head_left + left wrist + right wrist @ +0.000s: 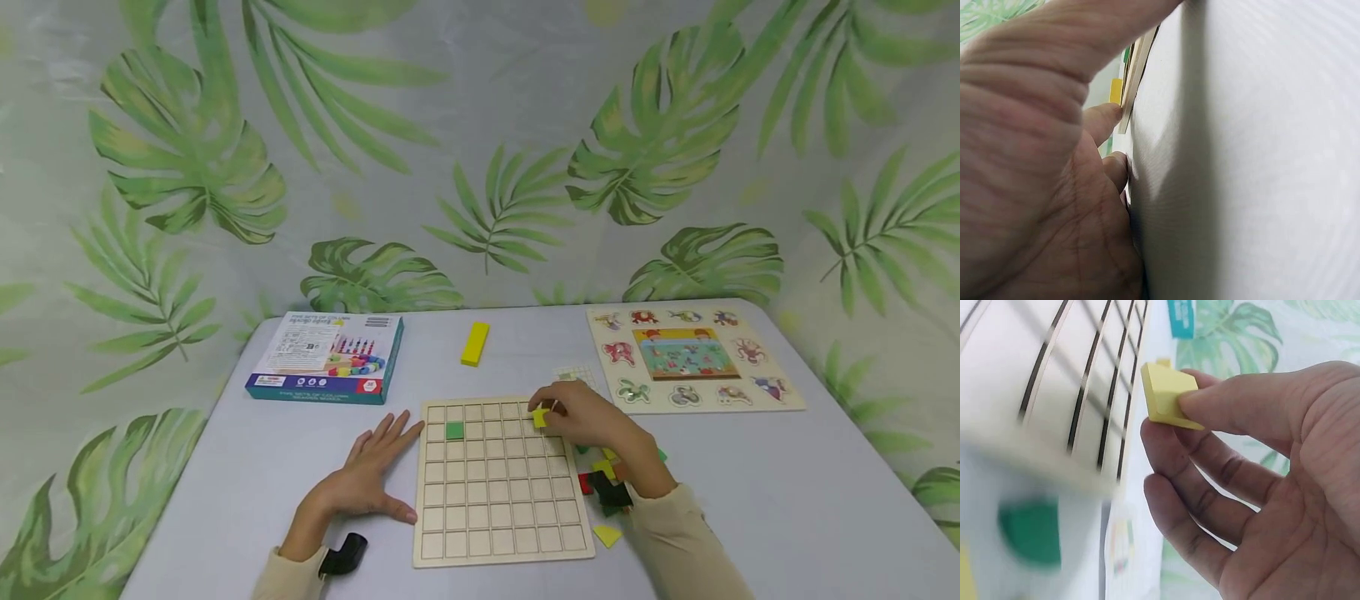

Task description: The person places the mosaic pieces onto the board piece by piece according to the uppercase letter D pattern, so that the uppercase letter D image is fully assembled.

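A wooden grid board (pixel 503 493) lies on the table, with a green square tile (pixel 454 431) in a cell of its second row, near the left side. My left hand (pixel 366 479) is spread flat beside the board, thumb and index fingertip at its left edge. Over the upper right corner of the grid, my right hand (pixel 583 414) pinches a small yellow tile (pixel 1171 390) between thumb and fingers. The right wrist view has the tile tilted, close to the grid, with the other fingers curled loosely below it.
Several loose red, green and yellow pieces (pixel 603 469) lie right of the board, partly under the right forearm, near a yellow piece (pixel 607 536). Farther back are a boxed toy (pixel 322 358), a yellow block (pixel 475 343), a small grid card (pixel 576 377) and a picture puzzle board (pixel 609 340).
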A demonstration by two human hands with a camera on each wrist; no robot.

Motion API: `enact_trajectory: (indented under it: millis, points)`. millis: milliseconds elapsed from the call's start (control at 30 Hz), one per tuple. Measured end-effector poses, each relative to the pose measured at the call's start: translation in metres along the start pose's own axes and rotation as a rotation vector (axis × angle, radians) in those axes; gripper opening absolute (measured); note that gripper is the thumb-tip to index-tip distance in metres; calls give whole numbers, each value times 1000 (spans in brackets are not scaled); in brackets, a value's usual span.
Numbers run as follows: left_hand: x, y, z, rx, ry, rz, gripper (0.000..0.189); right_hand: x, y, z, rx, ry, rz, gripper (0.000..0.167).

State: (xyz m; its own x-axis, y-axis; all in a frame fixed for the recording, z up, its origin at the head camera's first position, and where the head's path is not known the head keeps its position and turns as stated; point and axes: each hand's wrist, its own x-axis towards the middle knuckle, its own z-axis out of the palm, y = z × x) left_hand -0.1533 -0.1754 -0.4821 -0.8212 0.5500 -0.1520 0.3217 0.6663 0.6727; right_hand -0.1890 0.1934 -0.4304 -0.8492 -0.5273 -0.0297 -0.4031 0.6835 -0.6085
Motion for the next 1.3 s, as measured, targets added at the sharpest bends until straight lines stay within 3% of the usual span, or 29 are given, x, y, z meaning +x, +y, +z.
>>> enact_trajectory:
  millis: [400,1300]
  points:
    - [-2,1,-1,-12,5,19,127,-36,27,-23,-55,2,64,17]
    - [0,-1,1,-20,2,7,128,-78,69,-38,-93,42,218,13]
